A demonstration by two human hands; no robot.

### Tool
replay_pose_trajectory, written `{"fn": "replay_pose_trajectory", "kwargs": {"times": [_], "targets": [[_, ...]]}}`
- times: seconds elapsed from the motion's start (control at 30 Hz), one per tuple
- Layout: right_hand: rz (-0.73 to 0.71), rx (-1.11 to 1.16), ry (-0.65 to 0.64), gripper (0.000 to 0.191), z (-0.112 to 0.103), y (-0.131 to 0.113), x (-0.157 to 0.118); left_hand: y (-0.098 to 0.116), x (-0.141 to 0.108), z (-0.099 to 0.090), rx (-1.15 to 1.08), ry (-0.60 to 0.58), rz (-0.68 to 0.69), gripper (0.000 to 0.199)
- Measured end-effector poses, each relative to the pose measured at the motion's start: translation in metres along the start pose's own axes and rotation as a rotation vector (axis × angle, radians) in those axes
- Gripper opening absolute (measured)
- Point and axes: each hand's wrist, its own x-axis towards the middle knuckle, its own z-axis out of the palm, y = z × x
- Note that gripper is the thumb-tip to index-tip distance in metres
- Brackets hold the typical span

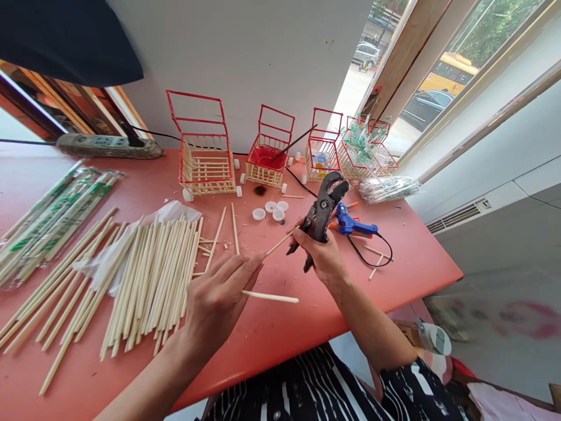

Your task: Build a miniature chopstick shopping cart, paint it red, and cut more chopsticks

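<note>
Black cutting pliers (323,206) are held upright in my right hand (322,254), whose fingers wrap round the handles. A thin wooden stick (279,243) runs from my left hand (221,295) to the thumb of my right hand. The fingers of my left hand are pressed together round this stick. Another stick (274,297) juts out to the right from under my left hand; whether that hand grips it is hidden. Many pale sticks (153,280) lie in a pile left of my left hand.
Small stick carts with red frames (207,164) line the wall. White caps (270,207) lie mid-table. A blue glue gun (353,225) with its cord is at the right. Wrapped sticks (48,222) and a power strip (109,146) are at the left.
</note>
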Motion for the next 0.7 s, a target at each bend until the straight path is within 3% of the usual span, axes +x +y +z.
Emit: {"fn": "replay_pose_trajectory", "kwargs": {"times": [0.37,0.53,0.7], "targets": [[0.014,-0.009,0.0,0.038,0.0001,0.0035,0.0004,-0.0007,0.0005,0.0043,0.02,-0.045,0.036,0.037],[0.017,-0.064,-0.026,0.036,0.0016,0.0027,-0.001,-0.0019,0.0018,0.0054,-0.146,-0.177,-0.076,0.044],[0.033,-0.071,-0.014,0.039,0.0021,0.0047,-0.0005,-0.0009,0.0038,0.0025,-0.251,-0.233,-0.231,0.043]]}}
